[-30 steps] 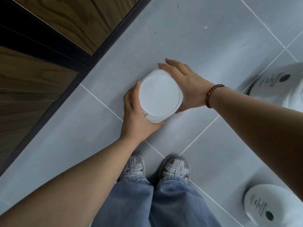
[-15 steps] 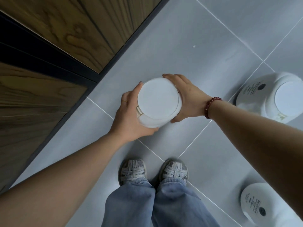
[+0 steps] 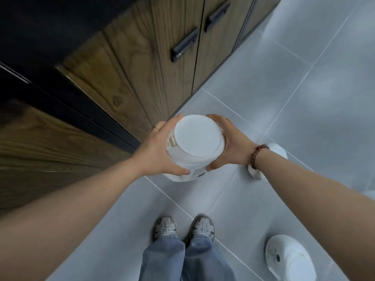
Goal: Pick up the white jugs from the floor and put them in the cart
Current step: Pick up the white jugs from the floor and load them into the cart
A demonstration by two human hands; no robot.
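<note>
Head view, looking down: the far left is filled by a wooden cabinet (image 3: pixel 125 82) with dark trim, and two dark bar handles (image 3: pixel 184 44) sit on its doors further right. From the near left a bare forearm reaches in to the left hand (image 3: pixel 160 153), which wears a thin ring (image 3: pixel 157 128) and lies against the left side of the white jug (image 3: pixel 197 138), fingers curled round the far edge and thumb wrapped under the near side. The jug is upright with its flat round lid facing the camera, a small beige latch showing on its left flank and a printed label low on its near side. It is held up between the two hands, above the grey tiled floor (image 3: pixel 304 98), just in front of the cabinet's foot. Below it, nearer the camera, stand two pale strapped shoes (image 3: pixel 165 228) under blue jeans legs (image 3: pixel 164 260). The right hand (image 3: pixel 231 147) clasps the jug's right side the same way, so both hands are clamped on the jug from opposite sides. A dark red bead bracelet (image 3: pixel 258 157) circles the right wrist. Behind that wrist a second white jug (image 3: pixel 278 149) stands on the floor, mostly hidden by the arm. At the near right a third white jug (image 3: pixel 288 258) rests on the tiles, a dark dot and small print on its shoulder, well apart from the others.
</note>
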